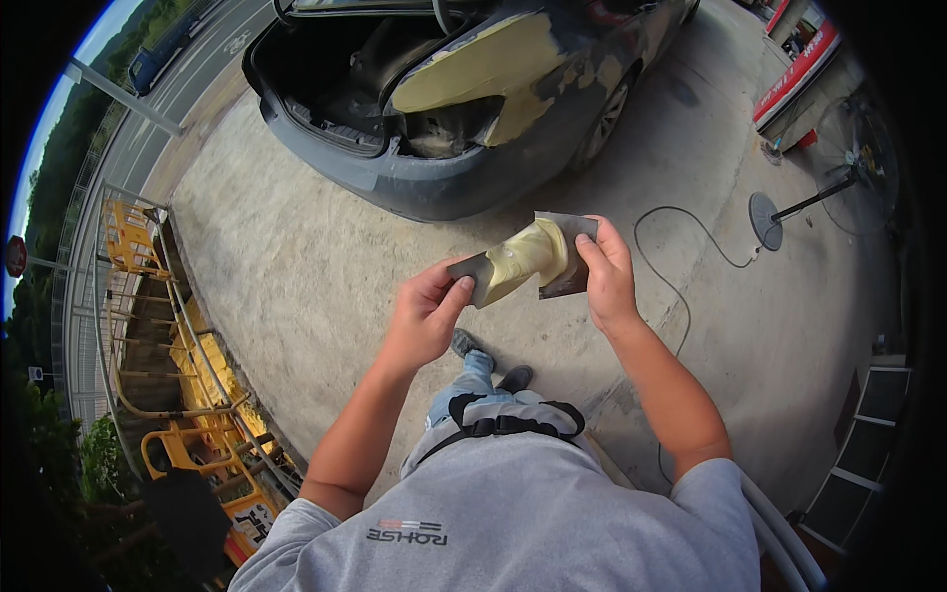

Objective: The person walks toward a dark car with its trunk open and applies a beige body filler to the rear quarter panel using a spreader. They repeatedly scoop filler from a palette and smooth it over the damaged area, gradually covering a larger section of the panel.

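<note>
Both hands, left hand (426, 314) and right hand (605, 271), pinch opposite ends of the putty-smeared sandpaper sheet (523, 259), fingers closed, its length spanning between them.

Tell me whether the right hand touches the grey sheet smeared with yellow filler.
Touching. The head view shows the right hand pinching the grey sheet at its right edge.

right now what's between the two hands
In the head view, a dark scraper blade loaded with yellowish body filler spans the gap, pinched by the left hand and right hand.
</note>
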`<state>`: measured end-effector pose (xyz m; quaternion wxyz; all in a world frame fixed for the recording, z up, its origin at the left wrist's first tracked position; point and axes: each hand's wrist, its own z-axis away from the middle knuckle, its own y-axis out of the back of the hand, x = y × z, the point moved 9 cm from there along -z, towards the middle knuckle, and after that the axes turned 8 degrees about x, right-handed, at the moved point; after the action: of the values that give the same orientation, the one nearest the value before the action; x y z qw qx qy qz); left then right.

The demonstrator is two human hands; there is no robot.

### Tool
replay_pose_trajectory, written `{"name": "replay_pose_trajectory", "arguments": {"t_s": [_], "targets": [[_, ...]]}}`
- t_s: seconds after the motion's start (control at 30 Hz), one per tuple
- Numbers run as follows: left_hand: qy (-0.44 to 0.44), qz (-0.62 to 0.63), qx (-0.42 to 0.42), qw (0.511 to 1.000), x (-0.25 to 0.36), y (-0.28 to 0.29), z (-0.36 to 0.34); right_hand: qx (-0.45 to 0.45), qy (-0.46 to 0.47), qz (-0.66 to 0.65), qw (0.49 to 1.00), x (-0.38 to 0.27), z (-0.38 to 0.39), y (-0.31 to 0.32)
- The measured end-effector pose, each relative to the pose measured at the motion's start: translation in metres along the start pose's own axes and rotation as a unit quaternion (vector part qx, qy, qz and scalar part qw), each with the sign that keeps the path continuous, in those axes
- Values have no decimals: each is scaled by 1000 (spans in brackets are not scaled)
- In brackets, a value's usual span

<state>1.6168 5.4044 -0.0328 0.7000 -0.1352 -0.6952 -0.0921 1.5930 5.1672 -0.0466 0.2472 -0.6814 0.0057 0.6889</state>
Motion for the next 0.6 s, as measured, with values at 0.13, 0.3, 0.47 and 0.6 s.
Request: {"name": "replay_pose_trajectory", "arguments": {"t_s": [0.13,0.3,0.47,0.6], "targets": [[6,4,-8,1000,-12,-16,4,47,-14,-35,998,23,23,-11],[-81,-41,4,996,-8,-35,13,74,-84,-178,978,30,26,-33],[-177,-204,-49,962,7,-40,24,46,-65,-204,976,-10,5,-24],[-53,-184,-65,979,-11,-18,19,-69,-29,-89,993,-39,3,-25]]}}
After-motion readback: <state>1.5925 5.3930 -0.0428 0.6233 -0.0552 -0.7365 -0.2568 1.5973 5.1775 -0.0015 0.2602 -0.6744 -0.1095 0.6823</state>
